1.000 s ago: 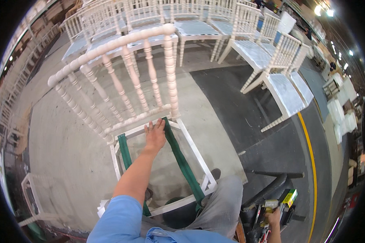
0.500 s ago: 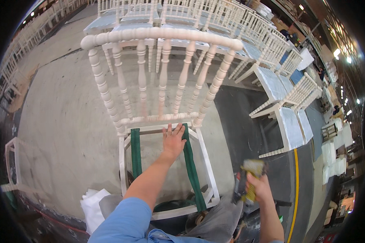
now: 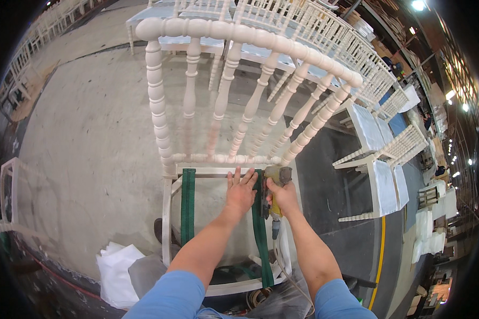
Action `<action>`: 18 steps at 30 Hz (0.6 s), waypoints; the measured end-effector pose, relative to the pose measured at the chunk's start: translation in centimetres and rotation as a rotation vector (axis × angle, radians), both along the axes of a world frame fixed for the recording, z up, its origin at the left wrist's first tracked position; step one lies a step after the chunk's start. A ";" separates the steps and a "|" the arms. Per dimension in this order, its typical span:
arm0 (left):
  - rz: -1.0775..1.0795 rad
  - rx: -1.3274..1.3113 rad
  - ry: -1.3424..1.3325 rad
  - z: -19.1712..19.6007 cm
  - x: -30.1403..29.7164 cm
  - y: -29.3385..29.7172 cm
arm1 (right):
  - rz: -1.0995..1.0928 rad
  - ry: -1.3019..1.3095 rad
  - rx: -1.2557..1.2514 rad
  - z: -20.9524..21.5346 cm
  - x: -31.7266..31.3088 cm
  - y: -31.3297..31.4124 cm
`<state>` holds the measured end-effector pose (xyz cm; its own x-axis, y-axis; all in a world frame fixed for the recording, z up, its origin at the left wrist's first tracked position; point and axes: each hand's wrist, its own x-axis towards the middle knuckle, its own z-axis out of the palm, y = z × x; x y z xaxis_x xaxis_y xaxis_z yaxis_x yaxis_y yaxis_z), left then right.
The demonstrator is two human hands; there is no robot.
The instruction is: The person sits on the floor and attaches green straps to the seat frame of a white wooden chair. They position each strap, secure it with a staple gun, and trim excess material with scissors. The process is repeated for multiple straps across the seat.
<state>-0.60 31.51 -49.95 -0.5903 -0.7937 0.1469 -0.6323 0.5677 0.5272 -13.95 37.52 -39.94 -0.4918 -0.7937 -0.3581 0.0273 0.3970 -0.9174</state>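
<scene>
A white chair frame [image 3: 167,223] with a turned-spindle back stands before me, its seat open. Two green webbing straps run from the back seat rail toward me: a left strap [image 3: 188,207] and a right strap [image 3: 259,228]. My left hand [image 3: 241,191] lies on the rear rail against the top of the right strap, fingers stretched out. In my right hand [image 3: 283,196] I grip a yellow air staple gun [image 3: 273,173], its nose down by that strap's top end. A hose [image 3: 280,260] trails from its handle toward me. The nose's contact point is hidden.
Rows of white chairs with pale blue seats [image 3: 380,179] stand at the back and right. Another white frame [image 3: 9,194] is at the far left. White cloth or sheeting [image 3: 117,274] lies by my leg. A yellow line [image 3: 380,255] marks the floor at right.
My right hand has brought the staple gun from the right side in to the right strap's top end. My left hand stays on the rail. The chair appears shifted and turned in view.
</scene>
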 end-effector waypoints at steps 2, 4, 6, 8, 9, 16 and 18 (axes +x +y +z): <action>-0.011 0.014 -0.003 0.0 -0.3 0.0 | 0.006 0.031 -0.011 -0.9 -0.3 -0.1; -0.014 0.030 -0.010 -0.1 -0.3 0.1 | 0.004 0.057 0.009 -1.2 -0.2 -0.3; -0.009 0.037 -0.010 -0.3 -0.2 0.0 | 0.011 0.089 0.027 -1.3 0.0 -0.6; 0.005 0.035 -0.008 -0.6 0.1 -0.2 | 0.030 0.126 0.044 -1.3 0.5 -0.9; -0.001 0.038 -0.010 -0.4 -0.1 -0.1 | 0.037 0.140 0.053 -1.3 0.4 -0.8; -0.005 0.044 0.025 0.2 -0.3 0.2 | 0.017 0.137 0.091 -1.3 0.2 -0.5; 0.017 0.002 0.132 0.0 0.1 0.1 | 0.012 0.097 0.061 -1.3 0.3 -0.5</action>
<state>-0.46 31.59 -49.99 -0.5523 -0.8037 0.2214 -0.5666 0.5567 0.6075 -13.67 36.97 -41.25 -0.5173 -0.7777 -0.3571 -0.0649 0.4517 -0.8898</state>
